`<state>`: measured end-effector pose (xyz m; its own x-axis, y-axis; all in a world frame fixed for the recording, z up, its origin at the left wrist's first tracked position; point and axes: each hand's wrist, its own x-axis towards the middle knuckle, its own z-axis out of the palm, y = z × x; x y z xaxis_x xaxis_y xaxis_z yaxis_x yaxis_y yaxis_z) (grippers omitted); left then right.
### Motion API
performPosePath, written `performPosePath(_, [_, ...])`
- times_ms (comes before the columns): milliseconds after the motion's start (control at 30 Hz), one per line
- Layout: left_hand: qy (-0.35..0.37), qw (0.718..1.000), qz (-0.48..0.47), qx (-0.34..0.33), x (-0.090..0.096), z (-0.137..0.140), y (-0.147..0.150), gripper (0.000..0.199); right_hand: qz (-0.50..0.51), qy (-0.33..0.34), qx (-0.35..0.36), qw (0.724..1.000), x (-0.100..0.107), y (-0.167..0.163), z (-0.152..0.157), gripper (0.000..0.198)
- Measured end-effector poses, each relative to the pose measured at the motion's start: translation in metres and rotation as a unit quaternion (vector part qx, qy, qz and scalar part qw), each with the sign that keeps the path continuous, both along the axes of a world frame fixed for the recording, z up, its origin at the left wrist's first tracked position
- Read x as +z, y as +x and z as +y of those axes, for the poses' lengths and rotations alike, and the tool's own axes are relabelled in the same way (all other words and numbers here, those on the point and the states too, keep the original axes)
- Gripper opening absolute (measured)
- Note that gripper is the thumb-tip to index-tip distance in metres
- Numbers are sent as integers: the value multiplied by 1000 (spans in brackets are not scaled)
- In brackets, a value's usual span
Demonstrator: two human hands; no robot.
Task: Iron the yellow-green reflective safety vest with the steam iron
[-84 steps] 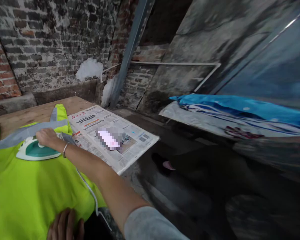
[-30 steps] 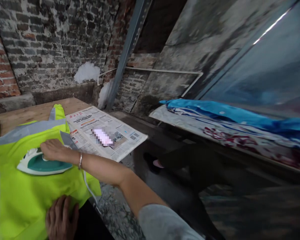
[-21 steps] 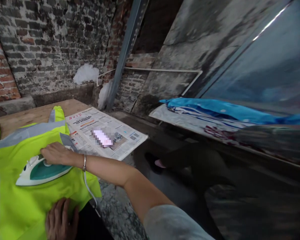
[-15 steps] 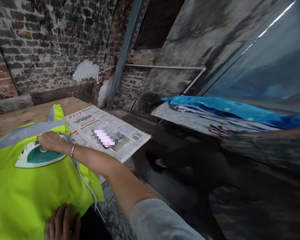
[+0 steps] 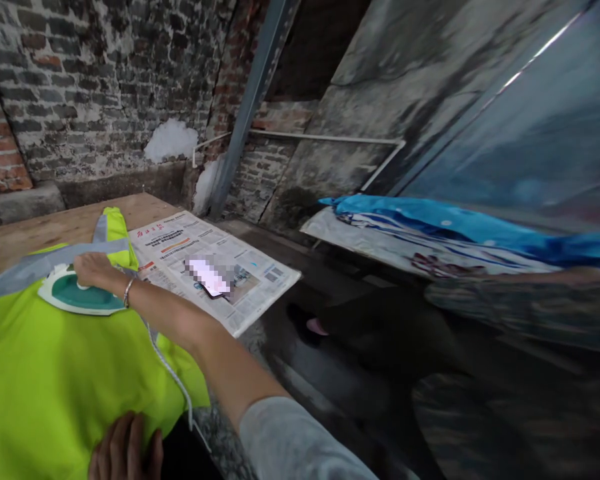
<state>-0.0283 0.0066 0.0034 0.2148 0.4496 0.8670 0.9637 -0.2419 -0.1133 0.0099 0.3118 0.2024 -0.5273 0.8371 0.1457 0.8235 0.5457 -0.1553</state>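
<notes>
My right hand is wrapped around the handle of a green and white clothes iron. The iron's soleplate rests on a fluorescent yellow garment with grey reflective bands, spread over the table. At the bottom, my left hand lies on the garment's near edge, holding nothing, with its fingers stretched out. A white cord runs down from beside my right wrist, across the garment and past its edge.
A newspaper covers the right end of the wooden table, with a phone, partly blurred out, on it. To the right, another person's camouflage sleeve reaches along a second table bearing blue cloth. Brick walls stand behind.
My right hand has slid the iron a little away from me, up towards the grey band. My left hand stays on the garment's near edge.
</notes>
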Motion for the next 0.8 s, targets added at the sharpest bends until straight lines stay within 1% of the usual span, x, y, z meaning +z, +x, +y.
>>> performPosePath(133, [-23,1000,6,-3,2,-1,-4,25,-23,-2,42,999,0,13,-55,28])
performPosePath(300, [-12,999,44,-22,2,1,-14,23,-49,-8,127,991,-3,35,-123,25])
performPosePath(367, [-8,999,48,-21,3,3,-16,22,-58,-6,149,987,-3,43,-141,23])
performPosePath(433, [-5,999,48,-20,4,4,-16,21,-67,-1,156,985,-3,47,-150,21])
performPosePath(500, [2,999,47,-20,3,5,-16,22,-72,6,155,985,-4,47,-147,21])
performPosePath(567, [8,999,42,-19,2,4,-14,23,-71,19,152,986,-6,45,-134,22])
performPosePath(667, [-6,1000,13,-1,0,1,-9,27,-53,38,131,989,-8,38,-102,26])
performPosePath(800, [-14,1000,-18,17,-4,-1,-3,32,-31,53,98,993,-6,24,-48,26])
